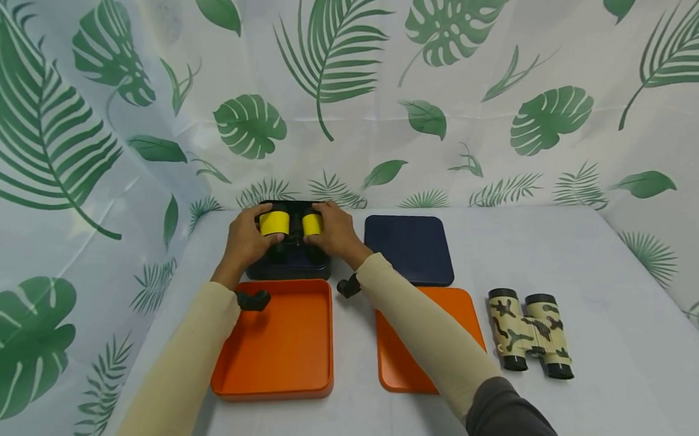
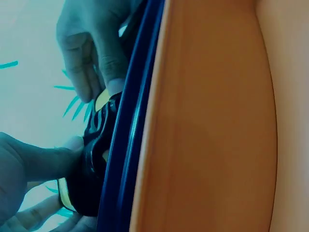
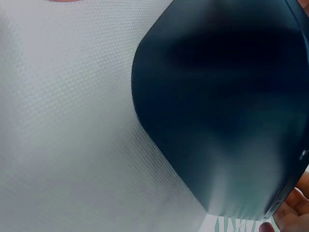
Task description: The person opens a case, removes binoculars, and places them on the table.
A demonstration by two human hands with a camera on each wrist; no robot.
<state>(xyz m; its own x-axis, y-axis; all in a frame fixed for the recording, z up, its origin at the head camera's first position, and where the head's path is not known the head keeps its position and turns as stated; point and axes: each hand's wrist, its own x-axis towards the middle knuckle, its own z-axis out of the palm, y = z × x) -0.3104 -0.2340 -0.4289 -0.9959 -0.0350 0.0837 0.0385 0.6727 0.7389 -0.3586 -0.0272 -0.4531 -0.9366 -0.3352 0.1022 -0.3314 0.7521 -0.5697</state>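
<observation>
Both hands hold a pair of black and yellow binoculars (image 1: 275,223) at the far left of the table. My left hand (image 1: 251,238) grips the left barrel. The right hand (image 1: 336,233) grips the other barrel, thumb on the near side. Directly under the binoculars is a dark blue box (image 1: 287,271); I cannot tell whether they touch its floor. In the left wrist view the box's blue rim (image 2: 128,140) partly hides the binoculars (image 2: 79,188), and fingers of both hands show around them.
An open orange box (image 1: 278,338) stands in front of the blue one. To the right lie a flat dark blue lid (image 1: 409,248) and an orange lid (image 1: 447,311), partly under the right forearm. Camouflage binoculars (image 1: 530,333) lie farther right. A leaf-patterned curtain (image 1: 370,145) hangs behind.
</observation>
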